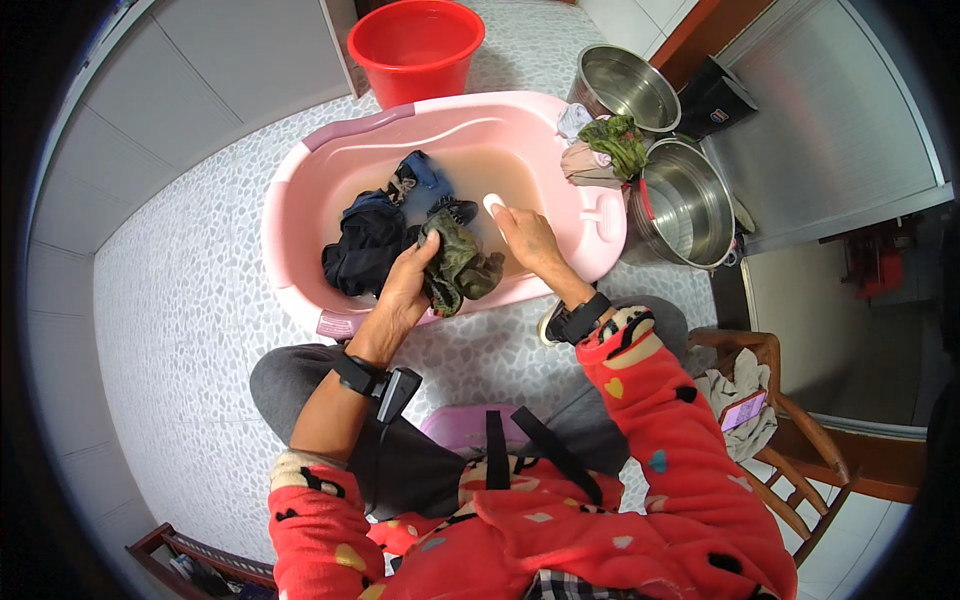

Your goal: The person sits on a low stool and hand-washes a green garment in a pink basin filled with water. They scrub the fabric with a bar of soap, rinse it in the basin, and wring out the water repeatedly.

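Observation:
A pink plastic tub [296, 214] with cloudy brownish water stands before me on the floor. Over its near rim, my left hand [411, 270] grips a wet green camouflage-like cloth [459, 259], thumb on top. My right hand [525, 236] holds a white object [493, 204], perhaps a bar of soap or a brush handle, to the right of the cloth. Dark wet clothes [367, 251] lie in the tub's left half, partly in the water. A blue and patterned piece [420, 174] lies further back among them.
Behind the tub stands a red bucket [416, 64]. Two steel pots, one further back [626, 86] and one nearer [686, 206], hold water at the right. Wet cloths [611, 150] hang at the tub's right rim. A wooden chair [810, 435] bears a cloth and a phone [742, 410].

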Demonstrator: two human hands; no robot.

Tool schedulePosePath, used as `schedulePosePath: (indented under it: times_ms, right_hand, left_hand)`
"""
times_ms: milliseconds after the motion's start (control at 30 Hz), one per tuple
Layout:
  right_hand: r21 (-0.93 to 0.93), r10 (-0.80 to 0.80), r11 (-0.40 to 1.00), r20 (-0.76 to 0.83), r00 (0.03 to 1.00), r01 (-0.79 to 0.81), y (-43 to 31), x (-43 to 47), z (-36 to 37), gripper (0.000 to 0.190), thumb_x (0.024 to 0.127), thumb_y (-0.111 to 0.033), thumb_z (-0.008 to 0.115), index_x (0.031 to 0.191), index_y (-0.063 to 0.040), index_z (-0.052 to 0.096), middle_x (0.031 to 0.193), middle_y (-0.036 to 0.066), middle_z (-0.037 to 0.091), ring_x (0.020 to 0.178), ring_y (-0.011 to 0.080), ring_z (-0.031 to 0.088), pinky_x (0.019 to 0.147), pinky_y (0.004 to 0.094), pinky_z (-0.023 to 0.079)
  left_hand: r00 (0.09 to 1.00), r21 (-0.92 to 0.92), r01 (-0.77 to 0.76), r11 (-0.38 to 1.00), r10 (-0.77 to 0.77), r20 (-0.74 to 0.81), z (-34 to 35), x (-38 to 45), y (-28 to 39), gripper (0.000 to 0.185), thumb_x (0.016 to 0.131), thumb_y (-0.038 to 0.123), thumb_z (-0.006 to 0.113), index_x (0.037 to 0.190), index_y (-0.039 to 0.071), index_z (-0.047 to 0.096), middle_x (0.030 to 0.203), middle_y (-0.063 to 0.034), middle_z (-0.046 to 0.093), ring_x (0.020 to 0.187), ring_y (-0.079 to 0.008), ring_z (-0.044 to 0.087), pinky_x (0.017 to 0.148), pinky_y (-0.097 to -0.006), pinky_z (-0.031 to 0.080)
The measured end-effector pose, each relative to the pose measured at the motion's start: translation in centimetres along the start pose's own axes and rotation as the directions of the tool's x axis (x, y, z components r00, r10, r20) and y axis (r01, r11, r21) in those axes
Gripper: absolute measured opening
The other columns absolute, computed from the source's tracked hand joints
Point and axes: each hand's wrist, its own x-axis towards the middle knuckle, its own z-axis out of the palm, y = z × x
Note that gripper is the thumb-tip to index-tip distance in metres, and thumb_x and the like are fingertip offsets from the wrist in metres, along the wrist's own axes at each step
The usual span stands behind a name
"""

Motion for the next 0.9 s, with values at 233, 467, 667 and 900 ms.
schedulePosePath:
  times_ms: [233, 467, 667, 900]
  right_hand:
    - [0.013, -0.391, 0.920, -0.009, 0.920, 0.391, -4.2, -4.9, 5.0, 0.041, 0.095, -0.037, 0.051, 0.077, -0.001, 0.057, 0.068, 0.020, 0.061, 0.065, 0.0390, 0.061, 0.059, 0.0483, 0.045]
    - [0.092, -0.224, 0.970, -0.027, 0.974, 0.226, -3.7, -4.6, 6.4, 0.042, 0.096, -0.037, 0.049, 0.079, 0.001, 0.057, 0.071, 0.023, 0.062, 0.071, 0.0433, 0.060, 0.064, 0.0533, 0.043]
    - [0.328, 0.097, 0.933, 0.162, 0.982, -0.147, 0.4, -1.6, 7.9, 0.062, 0.094, -0.052, 0.044, 0.084, 0.006, 0.064, 0.078, 0.026, 0.065, 0.079, 0.0387, 0.065, 0.069, 0.0485, 0.047]
    - [0.749, 0.109, 0.294, 0.591, 0.799, -0.594, 4.2, -1.3, 6.1, 0.043, 0.095, -0.048, 0.051, 0.118, -0.013, 0.061, 0.113, 0.002, 0.064, 0.101, 0.0162, 0.061, 0.089, 0.0374, 0.049]
  left_hand:
    - [0.962, 0.007, -0.024, 1.000, 0.025, -0.273, 0.9, 0.4, -1.1, 0.047, 0.095, 0.055, 0.048, 0.098, 0.010, 0.060, 0.091, -0.0045, 0.062, 0.085, -0.0200, 0.059, 0.078, -0.0382, 0.048]
    - [0.930, 0.075, -0.056, 0.996, 0.080, -0.359, -0.1, 1.5, -3.3, 0.038, 0.098, 0.047, 0.047, 0.098, 0.011, 0.060, 0.089, -0.0029, 0.062, 0.083, -0.0174, 0.059, 0.075, -0.0351, 0.048]
    - [0.983, -0.129, 0.066, 0.989, -0.087, -0.159, 0.8, 0.5, -1.3, 0.047, 0.093, 0.053, 0.052, 0.096, 0.007, 0.063, 0.093, -0.0069, 0.066, 0.085, -0.0220, 0.064, 0.079, -0.0387, 0.054]
    - [0.978, -0.307, 0.116, 0.945, -0.053, 0.203, 2.0, -1.6, 1.4, 0.055, 0.089, 0.052, 0.060, 0.108, 0.000, 0.061, 0.105, -0.0153, 0.065, 0.095, -0.0285, 0.065, 0.090, -0.0433, 0.052]
